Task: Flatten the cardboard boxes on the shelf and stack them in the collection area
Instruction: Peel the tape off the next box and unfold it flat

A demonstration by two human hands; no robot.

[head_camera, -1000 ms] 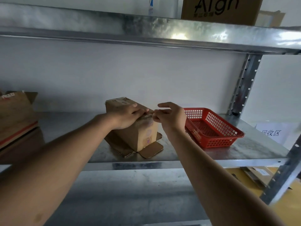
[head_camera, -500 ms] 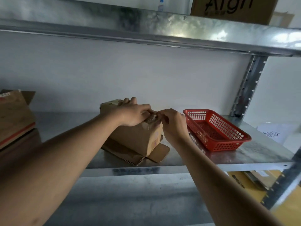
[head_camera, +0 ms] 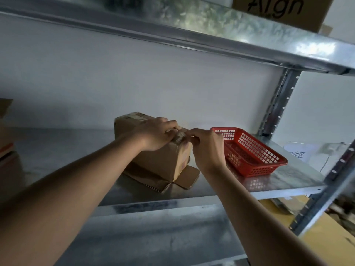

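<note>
A small brown cardboard box (head_camera: 163, 162) stands on the metal shelf (head_camera: 288, 181), its bottom flaps splayed out flat on the shelf in front. My left hand (head_camera: 157, 133) presses down on the box's top near its right edge. My right hand (head_camera: 205, 144) is at the same top edge, its fingers pinched on a strip of clear tape there. The fingertips of both hands meet over the tape; the top face of the box is mostly hidden by them.
A red plastic basket (head_camera: 253, 150) sits just right of the box. Another cardboard box (head_camera: 5, 135) stands at the far left. A box printed "Algn" (head_camera: 284, 10) rests on the upper shelf. A white paper sign (head_camera: 299, 154) hangs right; flat cardboard (head_camera: 330, 239) lies below.
My right hand has closed in from hovering open beside the box and pinched the tape at its top edge. My left hand stays on the box. The view shifted slightly.
</note>
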